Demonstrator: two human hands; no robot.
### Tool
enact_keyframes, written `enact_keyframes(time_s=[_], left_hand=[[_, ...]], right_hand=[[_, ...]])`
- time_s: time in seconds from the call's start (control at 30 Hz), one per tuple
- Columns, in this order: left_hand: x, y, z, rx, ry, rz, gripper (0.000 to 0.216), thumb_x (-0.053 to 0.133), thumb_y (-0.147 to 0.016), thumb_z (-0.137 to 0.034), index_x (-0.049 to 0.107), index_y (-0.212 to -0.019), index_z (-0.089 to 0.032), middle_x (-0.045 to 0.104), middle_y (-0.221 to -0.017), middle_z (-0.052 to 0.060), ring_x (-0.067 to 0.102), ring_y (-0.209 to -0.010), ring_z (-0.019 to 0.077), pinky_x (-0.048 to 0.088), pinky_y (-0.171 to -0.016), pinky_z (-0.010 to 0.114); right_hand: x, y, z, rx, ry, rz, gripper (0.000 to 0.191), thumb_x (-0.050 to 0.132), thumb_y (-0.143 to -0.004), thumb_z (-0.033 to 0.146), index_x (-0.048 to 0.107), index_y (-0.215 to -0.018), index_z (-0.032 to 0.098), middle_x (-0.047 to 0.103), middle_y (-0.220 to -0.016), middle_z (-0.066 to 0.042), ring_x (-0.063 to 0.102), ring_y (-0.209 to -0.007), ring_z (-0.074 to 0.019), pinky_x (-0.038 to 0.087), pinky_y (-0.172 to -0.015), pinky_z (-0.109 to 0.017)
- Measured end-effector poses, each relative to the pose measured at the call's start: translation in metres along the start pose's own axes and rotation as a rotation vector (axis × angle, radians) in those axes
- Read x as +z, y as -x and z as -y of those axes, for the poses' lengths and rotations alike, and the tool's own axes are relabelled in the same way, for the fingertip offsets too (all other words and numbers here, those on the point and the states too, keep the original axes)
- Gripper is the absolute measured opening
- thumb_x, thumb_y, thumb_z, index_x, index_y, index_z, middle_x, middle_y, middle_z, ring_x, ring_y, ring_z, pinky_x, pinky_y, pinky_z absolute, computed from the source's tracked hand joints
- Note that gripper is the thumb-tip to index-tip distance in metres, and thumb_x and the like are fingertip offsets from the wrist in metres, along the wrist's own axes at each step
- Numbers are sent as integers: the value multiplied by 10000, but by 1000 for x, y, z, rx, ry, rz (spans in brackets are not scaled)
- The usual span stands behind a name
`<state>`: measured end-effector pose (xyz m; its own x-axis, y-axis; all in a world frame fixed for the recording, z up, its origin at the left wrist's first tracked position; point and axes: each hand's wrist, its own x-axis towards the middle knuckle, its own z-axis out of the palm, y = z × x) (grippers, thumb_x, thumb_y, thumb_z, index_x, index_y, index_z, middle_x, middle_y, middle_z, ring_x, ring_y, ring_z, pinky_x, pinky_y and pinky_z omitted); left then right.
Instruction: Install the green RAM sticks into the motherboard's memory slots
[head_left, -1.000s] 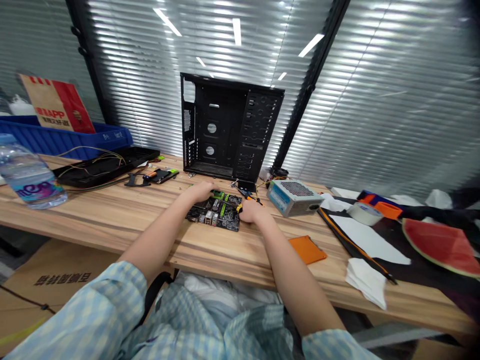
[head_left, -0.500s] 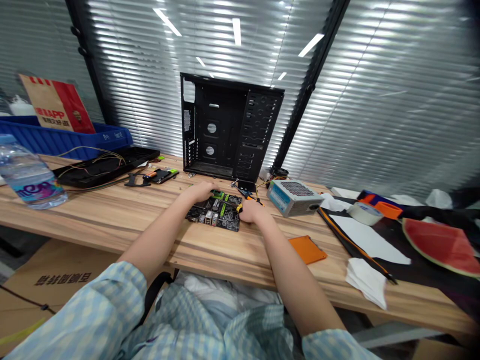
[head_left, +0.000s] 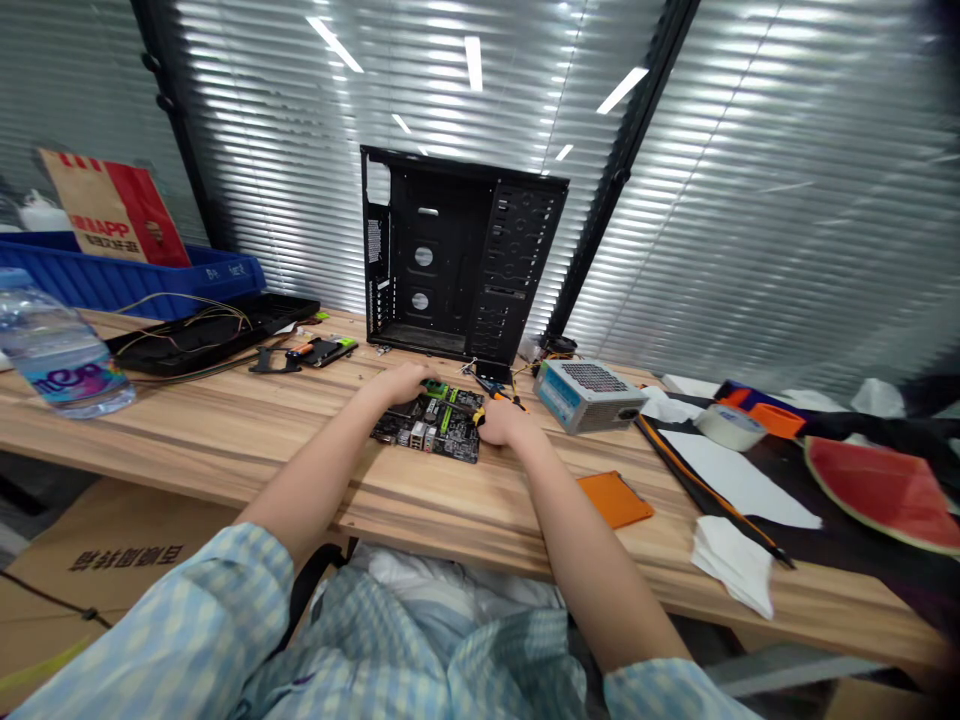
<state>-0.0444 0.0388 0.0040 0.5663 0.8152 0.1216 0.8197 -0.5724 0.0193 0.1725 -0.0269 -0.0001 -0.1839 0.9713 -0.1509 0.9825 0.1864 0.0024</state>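
Motherboard (head_left: 448, 425) unmoved | left hand (head_left: 405, 383) at edge, grip unclear | right hand (head_left: 501, 422) gripping yellow tool (head_left: 479, 416)

Silvery slatted blinds (head_left: 270, 200): bright streaks of glare along the slats, with white light bars (head_left: 474, 64) across them.
Pale striped wooden worktop (head_left: 255, 430): evenly lit, shadows soft and faint.
Black open metal computer case (head_left: 450, 230): dim inside, its cut-out holes (head_left: 423, 257) brighter.
Black-and-green circuit board (head_left: 439, 420): fine markings too small to read.
Frame edges: wide-angle stretch tilts the clear plastic bottle (head_left: 64, 350); the top right corner darkens.
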Motion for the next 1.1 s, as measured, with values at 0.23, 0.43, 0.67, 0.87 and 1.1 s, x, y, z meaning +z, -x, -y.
enact_keyframes(time_s=[0.23,0.43,0.67,0.87,1.1], left_hand=[[-10,5,7,19,15,-36,614,472,-734,-29,569,-1303,-236,590,-1318,57,554,-1194,183,422,-1012,249],[-23,16,44,-187,14,-178,659,425,-674,21,603,-1269,-198,611,-1279,66,562,-1180,180,422,-1016,251],[-16,26,81,-385,73,-76,532,441,-686,1,690,-1125,-167,714,-1060,57,652,-980,165,483,-859,200],[-14,29,82,-384,130,-36,580,464,-631,-41,667,-1159,-167,710,-1035,39,655,-934,154,492,-809,178],[-20,32,71,-397,157,74,677,482,-619,-81,590,-1281,-170,678,-1163,43,649,-1003,157,490,-822,155]], right_hand=[[2,-2,-1,3,-2,4,397,591,-772,249,665,-1137,110,671,-1144,-195,653,-1028,-281,515,-800,-302],[-1,1,1,12,-16,-2,412,584,-779,235,646,-1164,104,644,-1199,-202,646,-1039,-280,511,-820,-309],[-2,3,1,-2,-5,6,412,579,-765,217,654,-1149,91,662,-1160,-205,651,-1027,-289,518,-804,-320],[-2,2,1,1,-8,1,411,576,-769,229,652,-1150,94,658,-1170,-202,652,-1024,-284,520,-794,-309],[-3,3,2,5,1,14,407,578,-774,239,656,-1147,95,663,-1160,-196,652,-1027,-279,522,-796,-304]])
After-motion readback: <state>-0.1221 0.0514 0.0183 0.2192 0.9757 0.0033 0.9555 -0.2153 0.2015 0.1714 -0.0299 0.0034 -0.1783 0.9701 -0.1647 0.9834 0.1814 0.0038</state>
